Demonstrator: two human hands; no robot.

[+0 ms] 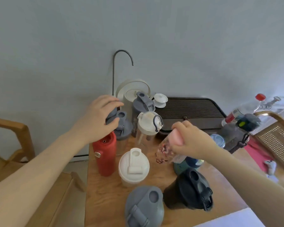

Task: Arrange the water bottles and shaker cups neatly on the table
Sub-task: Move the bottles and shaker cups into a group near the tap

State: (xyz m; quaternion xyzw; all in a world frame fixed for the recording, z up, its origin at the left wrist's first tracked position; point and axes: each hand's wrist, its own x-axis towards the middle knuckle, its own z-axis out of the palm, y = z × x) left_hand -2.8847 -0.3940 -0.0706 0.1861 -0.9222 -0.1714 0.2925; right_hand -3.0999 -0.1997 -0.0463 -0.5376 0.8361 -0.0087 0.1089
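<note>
Head view: pink-lidded clear bottle (167, 146) is held tilted over the table (105, 194) centre, gripped at the lid by the right hand (192, 141), fingers wrapped tight; judged light, rigid, slick plastic, best taken at mid-body. At 10 o'clock the grey shaker cup (121, 126) is capped by the left hand (102, 117), fingers curled over its lid; red bottle (105, 153) stands just beside it.
</note>
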